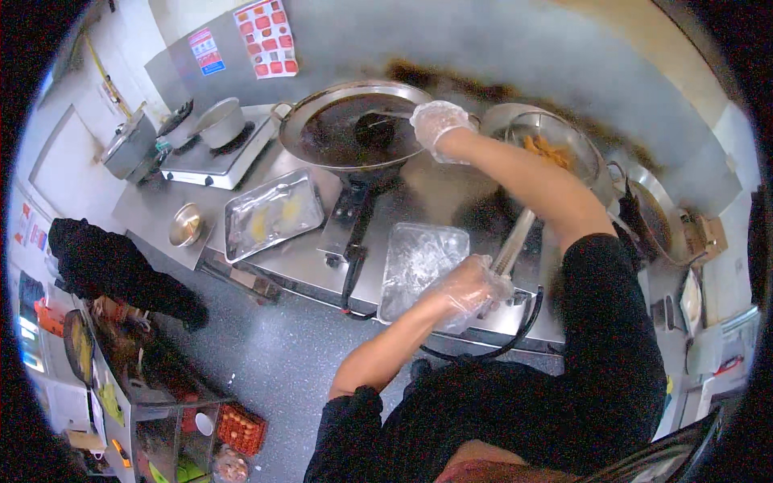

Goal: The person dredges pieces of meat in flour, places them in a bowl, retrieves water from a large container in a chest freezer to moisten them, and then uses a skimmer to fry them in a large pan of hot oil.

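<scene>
My right hand (441, 127), in a clear plastic glove, is closed by the right rim of a wide pan of dark oil (330, 133). From it a thin metal utensil (388, 114) reaches over the oil; its working end is unclear. My left hand (473, 291), gloved too, grips the long handle (515, 241) of a round metal strainer (584, 149). Golden-brown fried pieces (547, 151) lie in the strainer, right of the oil pan. Below my left hand sits a metal tray dusted with white powder (420, 253). My right forearm crosses in front of part of the strainer.
A second tray (274, 216) holds yellowish pieces, beside a small metal bowl (186, 224). Pots (221, 122) stand on a white stove at left. Another large pan (651, 205) is at right. A black hose (523, 328) loops along the counter edge. A person in black (121, 270) stands left.
</scene>
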Tool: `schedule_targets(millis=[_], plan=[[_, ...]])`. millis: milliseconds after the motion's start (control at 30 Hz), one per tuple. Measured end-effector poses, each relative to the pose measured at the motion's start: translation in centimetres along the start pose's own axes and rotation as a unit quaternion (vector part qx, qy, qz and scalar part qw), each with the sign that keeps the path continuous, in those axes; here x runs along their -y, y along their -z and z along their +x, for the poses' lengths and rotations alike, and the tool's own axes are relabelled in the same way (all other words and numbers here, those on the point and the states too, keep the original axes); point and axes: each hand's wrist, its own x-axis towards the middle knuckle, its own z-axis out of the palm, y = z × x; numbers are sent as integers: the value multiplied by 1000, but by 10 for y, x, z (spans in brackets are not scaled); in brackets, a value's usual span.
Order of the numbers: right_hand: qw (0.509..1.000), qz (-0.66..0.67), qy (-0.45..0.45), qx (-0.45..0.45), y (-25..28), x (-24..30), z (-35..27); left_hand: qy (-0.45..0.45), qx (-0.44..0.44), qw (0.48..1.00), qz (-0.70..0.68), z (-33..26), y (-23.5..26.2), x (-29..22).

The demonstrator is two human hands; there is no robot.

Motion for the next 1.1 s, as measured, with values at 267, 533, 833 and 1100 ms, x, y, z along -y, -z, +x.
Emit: schedule_targets(millis=[267, 533, 833, 1100], plan=[[986, 91, -109, 83, 28, -49, 11, -31, -1, 1000, -6, 13, 0, 20], [439, 818, -287, 237, -50, -106, 13, -14, 66, 997, -44, 24, -3, 12], [659, 707, -250, 55, 65, -176, -161, -34, 34, 999, -25, 32, -12, 11], [712, 618, -328, -60, 98, -295, -430, -17, 2, 994, 107, 24, -35, -18]])
